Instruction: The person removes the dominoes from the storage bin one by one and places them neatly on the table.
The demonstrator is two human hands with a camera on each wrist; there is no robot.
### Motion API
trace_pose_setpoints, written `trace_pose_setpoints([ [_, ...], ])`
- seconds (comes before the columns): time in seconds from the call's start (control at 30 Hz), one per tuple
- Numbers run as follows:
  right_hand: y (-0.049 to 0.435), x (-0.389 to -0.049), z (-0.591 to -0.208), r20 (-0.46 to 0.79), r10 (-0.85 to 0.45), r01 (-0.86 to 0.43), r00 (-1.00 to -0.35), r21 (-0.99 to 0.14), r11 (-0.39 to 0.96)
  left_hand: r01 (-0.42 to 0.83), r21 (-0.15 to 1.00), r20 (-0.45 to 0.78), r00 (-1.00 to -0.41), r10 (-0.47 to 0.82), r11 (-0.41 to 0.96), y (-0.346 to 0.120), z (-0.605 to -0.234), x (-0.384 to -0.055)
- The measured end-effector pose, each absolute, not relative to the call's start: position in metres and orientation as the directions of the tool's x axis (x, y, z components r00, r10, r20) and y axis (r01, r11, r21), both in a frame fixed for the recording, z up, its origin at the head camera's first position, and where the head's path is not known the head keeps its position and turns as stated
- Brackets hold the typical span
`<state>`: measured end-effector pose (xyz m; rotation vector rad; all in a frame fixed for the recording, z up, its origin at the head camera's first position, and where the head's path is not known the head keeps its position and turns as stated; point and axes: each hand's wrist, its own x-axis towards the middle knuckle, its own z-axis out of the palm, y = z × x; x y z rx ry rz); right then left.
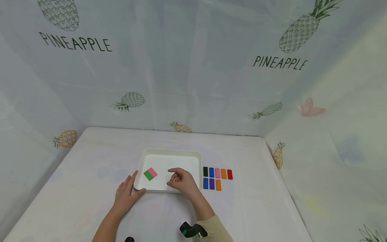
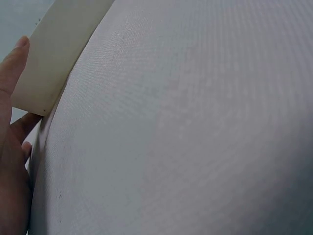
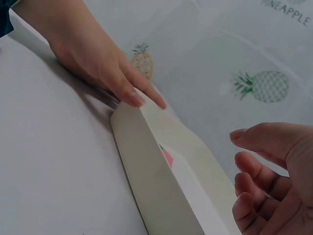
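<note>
A shallow white tray (image 1: pixel 175 159) lies on the table. Inside it, toward the left, a pink block (image 1: pixel 152 172) and a green block (image 1: pixel 148 175) sit side by side, touching and turned at an angle. My left hand (image 1: pixel 123 197) rests at the tray's near left corner, its fingers extended along the left side and the thumb on the front rim. Over the right half of the tray hovers my right hand (image 1: pixel 183 182), its fingers loosely bent. In the right wrist view nothing shows between that hand's thumb and fingers (image 3: pixel 247 164).
Just right of the tray, flat coloured blocks lie in two rows, among them a black one (image 1: pixel 205 171), a purple one (image 1: pixel 212 184) and a red one (image 1: pixel 230 174). The white-covered table (image 1: pixel 260 201) meets a pineapple-print curtain (image 1: pixel 211 111) behind.
</note>
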<state>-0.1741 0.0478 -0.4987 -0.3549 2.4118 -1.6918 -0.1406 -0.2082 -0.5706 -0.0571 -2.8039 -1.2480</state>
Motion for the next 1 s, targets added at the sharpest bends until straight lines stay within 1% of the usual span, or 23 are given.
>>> trace_pose_setpoints([
  [0.3, 0.019, -0.187, -0.496, -0.013, -0.368, -0.161, -0.930, -0.885, 0.437, 0.061, 0.728, 0.075, -0.997, 0.009, 0.683, -0.208, -0.571, -0.141],
  [0.5, 0.003, -0.197, -0.503, -0.022, -0.403, -0.173, -0.915, -0.881, 0.441, 0.062, 0.723, 0.077, -0.997, 0.009, 0.688, -0.209, -0.572, -0.141],
  [0.7, -0.010, -0.204, -0.512, -0.022, -0.377, -0.170, -0.926, -0.868, 0.467, 0.066, 0.725, 0.081, -0.997, 0.010, 0.686, -0.210, -0.572, -0.142],
  [0.87, -0.016, -0.209, -0.519, -0.060, -0.346, -0.128, -0.936, -0.860, 0.494, 0.079, 0.727, 0.092, -0.996, 0.017, 0.682, -0.210, -0.570, -0.141],
  [1.0, -0.018, -0.215, -0.527, -0.076, -0.356, -0.136, -0.931, -0.835, 0.534, 0.079, 0.726, 0.092, -0.996, 0.018, 0.684, -0.211, -0.570, -0.140],
])
